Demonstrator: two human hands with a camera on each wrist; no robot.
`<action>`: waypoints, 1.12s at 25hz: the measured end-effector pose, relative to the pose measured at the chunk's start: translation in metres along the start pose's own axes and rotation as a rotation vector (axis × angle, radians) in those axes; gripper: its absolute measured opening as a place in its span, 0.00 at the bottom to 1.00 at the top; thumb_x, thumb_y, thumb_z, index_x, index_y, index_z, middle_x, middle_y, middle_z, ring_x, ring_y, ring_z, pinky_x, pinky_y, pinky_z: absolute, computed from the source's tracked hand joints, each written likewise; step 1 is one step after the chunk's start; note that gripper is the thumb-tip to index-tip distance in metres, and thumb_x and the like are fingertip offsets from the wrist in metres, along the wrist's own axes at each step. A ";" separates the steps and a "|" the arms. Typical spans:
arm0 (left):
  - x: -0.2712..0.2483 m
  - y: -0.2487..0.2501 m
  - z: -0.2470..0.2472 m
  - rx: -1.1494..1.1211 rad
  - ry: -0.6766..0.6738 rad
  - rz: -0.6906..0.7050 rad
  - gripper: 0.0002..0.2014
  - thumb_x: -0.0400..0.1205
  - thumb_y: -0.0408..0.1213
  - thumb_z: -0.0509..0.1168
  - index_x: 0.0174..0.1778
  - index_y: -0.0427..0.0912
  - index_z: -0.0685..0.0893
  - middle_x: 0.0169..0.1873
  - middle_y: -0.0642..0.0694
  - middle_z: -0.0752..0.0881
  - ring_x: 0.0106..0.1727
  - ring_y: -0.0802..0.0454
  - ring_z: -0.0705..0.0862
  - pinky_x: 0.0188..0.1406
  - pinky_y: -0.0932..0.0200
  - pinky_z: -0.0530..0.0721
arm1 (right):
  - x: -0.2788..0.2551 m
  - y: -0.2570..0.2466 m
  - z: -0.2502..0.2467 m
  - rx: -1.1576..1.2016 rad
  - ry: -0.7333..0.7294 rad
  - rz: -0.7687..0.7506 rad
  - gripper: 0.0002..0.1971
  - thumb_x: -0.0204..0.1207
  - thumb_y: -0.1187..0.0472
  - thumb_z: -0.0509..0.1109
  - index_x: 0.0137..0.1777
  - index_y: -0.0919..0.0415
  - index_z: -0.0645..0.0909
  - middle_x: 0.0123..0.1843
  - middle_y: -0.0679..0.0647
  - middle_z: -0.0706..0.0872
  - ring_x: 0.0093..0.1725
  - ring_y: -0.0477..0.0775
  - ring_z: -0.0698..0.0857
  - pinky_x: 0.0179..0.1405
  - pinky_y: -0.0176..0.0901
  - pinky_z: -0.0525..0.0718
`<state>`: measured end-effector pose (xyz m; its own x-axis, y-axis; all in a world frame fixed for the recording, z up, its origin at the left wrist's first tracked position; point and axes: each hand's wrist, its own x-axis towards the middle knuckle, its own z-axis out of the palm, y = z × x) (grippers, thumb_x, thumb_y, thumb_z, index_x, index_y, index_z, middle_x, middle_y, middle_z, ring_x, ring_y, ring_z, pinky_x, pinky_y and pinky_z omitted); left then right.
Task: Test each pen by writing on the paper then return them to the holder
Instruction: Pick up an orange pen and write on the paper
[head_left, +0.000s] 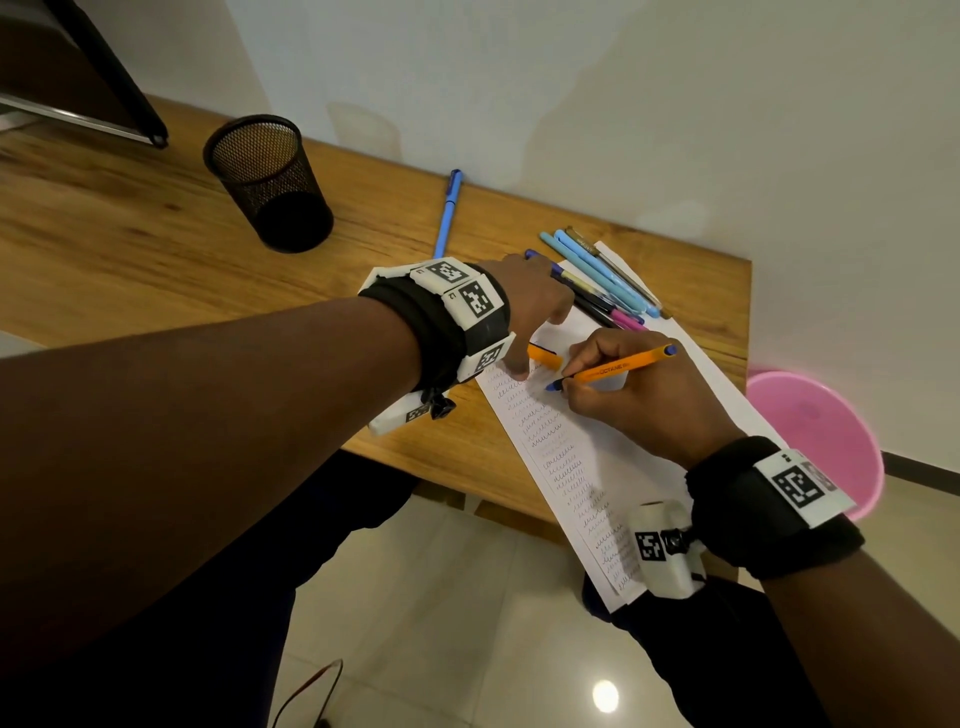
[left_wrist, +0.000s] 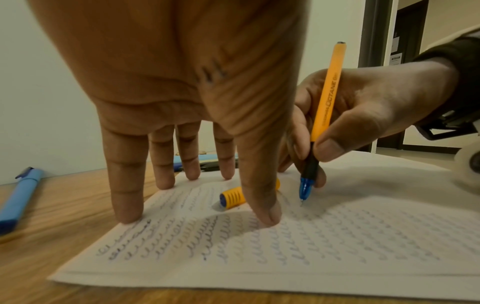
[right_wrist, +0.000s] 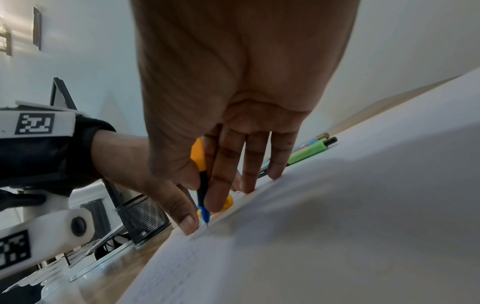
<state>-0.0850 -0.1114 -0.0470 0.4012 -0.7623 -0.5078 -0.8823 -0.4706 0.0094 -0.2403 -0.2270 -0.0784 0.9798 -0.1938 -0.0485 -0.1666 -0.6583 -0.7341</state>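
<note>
Two hands share the paper (head_left: 597, 457) at the table's right edge: the left hand (head_left: 524, 306) presses it with straight fingers, the right hand (head_left: 639, 395) grips the orange pen (head_left: 613, 370), whose loose cap (left_wrist: 232, 197) might roll away.

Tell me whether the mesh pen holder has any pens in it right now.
Empty, as far as the head view shows: the mesh pen holder stands upright with only its dark bottom visible inside. Loose pens lie beside the paper.

One mesh holder (head_left: 270, 182); one sheet of paper (head_left: 639, 441); one orange pen (head_left: 613, 370); one orange cap (head_left: 544, 356)
</note>
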 end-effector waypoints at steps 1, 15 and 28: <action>0.000 0.000 0.000 0.002 -0.003 -0.002 0.40 0.67 0.52 0.82 0.74 0.51 0.72 0.70 0.42 0.72 0.68 0.42 0.75 0.59 0.48 0.81 | 0.000 0.001 0.000 -0.005 0.007 0.000 0.08 0.71 0.56 0.82 0.47 0.59 0.91 0.45 0.53 0.93 0.45 0.53 0.90 0.50 0.43 0.88; 0.002 0.000 0.000 0.013 -0.012 -0.004 0.40 0.68 0.52 0.82 0.74 0.50 0.72 0.69 0.41 0.73 0.67 0.42 0.76 0.56 0.51 0.78 | 0.002 0.007 0.002 0.009 0.034 0.007 0.08 0.71 0.57 0.81 0.46 0.60 0.91 0.43 0.53 0.93 0.44 0.54 0.90 0.51 0.53 0.91; 0.002 0.001 -0.002 0.005 -0.030 -0.013 0.39 0.67 0.52 0.82 0.73 0.51 0.73 0.69 0.41 0.72 0.68 0.41 0.75 0.61 0.46 0.81 | 0.006 0.013 0.000 0.033 0.043 0.028 0.05 0.72 0.59 0.80 0.46 0.58 0.91 0.43 0.52 0.93 0.43 0.55 0.90 0.50 0.58 0.91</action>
<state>-0.0849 -0.1147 -0.0468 0.4048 -0.7426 -0.5335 -0.8784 -0.4780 -0.0012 -0.2369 -0.2364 -0.0882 0.9690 -0.2437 -0.0405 -0.1895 -0.6280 -0.7548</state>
